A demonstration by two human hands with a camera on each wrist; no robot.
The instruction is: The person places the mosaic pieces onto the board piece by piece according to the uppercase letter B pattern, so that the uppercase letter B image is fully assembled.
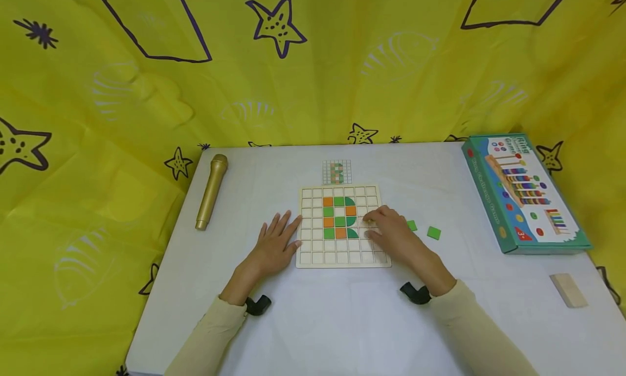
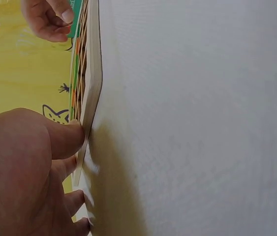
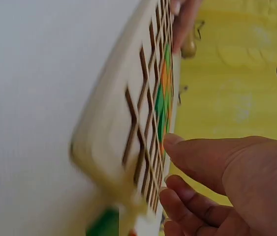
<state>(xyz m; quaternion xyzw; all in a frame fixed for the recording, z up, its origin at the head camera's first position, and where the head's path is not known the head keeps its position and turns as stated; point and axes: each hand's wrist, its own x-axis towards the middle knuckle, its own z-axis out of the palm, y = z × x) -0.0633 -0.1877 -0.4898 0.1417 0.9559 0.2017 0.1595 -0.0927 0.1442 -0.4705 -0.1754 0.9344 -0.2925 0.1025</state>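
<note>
A pale wooden grid board [image 1: 313, 256] lies on the white table, with orange, light green and dark green tiles [image 1: 339, 221] set in its middle cells. My left hand [image 1: 274, 248] rests at the board's left edge, fingers spread and fairly straight; in the left wrist view, the thumb [image 2: 69, 137] touches the rim. Over the right side of the board is my right hand [image 1: 396, 235], thumb and fingers bent loosely and apart, nothing showing between them. Beside that hand lie two loose green tiles, one [image 1: 412, 225] partly covered by it and another [image 1: 433, 232] further right.
A small pattern card [image 1: 337, 171] lies just beyond the board. The gold microphone [image 1: 212, 191] is at the table's left. A green-edged toy box [image 1: 528, 196] sits at the right, with a pale wooden block [image 1: 568, 290] nearer me. Yellow patterned cloth [image 1: 313, 82] hangs behind.
</note>
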